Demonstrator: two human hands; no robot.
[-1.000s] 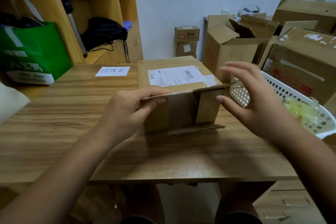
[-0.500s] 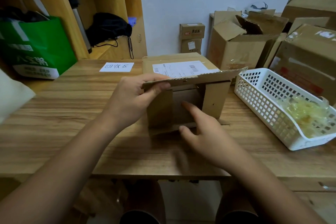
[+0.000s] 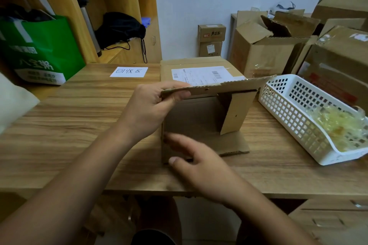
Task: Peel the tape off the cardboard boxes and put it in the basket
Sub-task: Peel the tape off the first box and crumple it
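The cardboard box (image 3: 195, 117) lies on its side mid-way along the tabletop (image 3: 79, 125), open toward the near edge. The left hand (image 3: 147, 111) pinches its top flap (image 3: 219, 88); the right hand (image 3: 207, 167), loose and empty, hovers at the bottom flap (image 3: 233, 145), probably seeking tape to peel for the right-edge basket (image 3: 278, 113).

Green bag (image 3: 45, 49), black bag (image 3: 119, 28) in wooden shelf (image 3: 67, 6), paper note (image 3: 129, 71) on table (image 3: 69, 125)
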